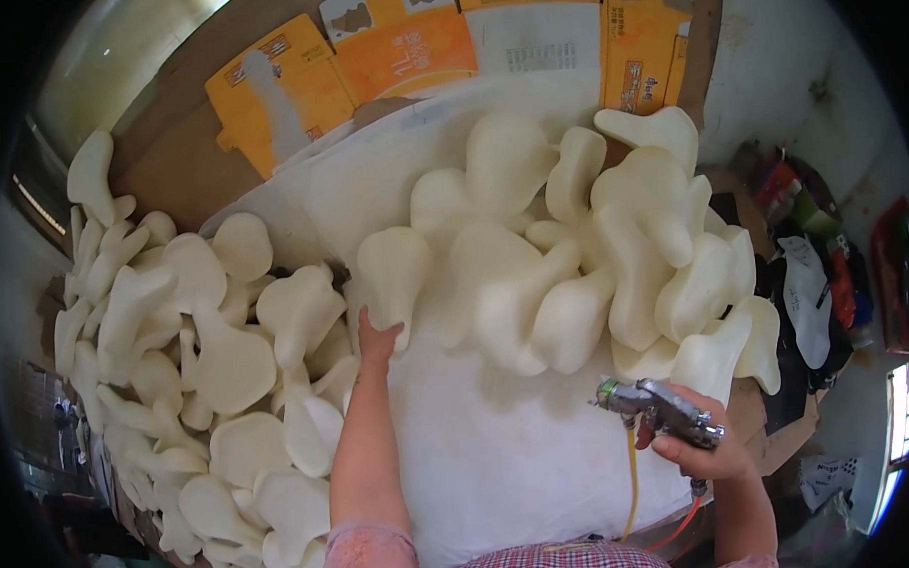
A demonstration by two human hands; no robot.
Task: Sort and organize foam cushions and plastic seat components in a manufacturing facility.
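Note:
My left hand (378, 339) reaches forward, closed on the narrow near end of a cream saddle-shaped foam piece (393, 268). Its fingers are partly hidden by the foam. In my right hand (708, 443) is a metal spray gun (664, 411), its nozzle end pointing left over the white sheet (500, 453). A yellow hose (632, 483) and a red hose (683, 528) hang down from the gun. Just beyond it, a heap of similar cream foam pieces (628, 248) covers the right side of the sheet.
Another large pile of foam pieces (232, 367) fills the left side. Flattened yellow and orange cartons (406, 55) line the back over brown cardboard (165, 159). Bags and dark cloth-like items (824, 271) crowd the right, beside a pale wall (807, 61).

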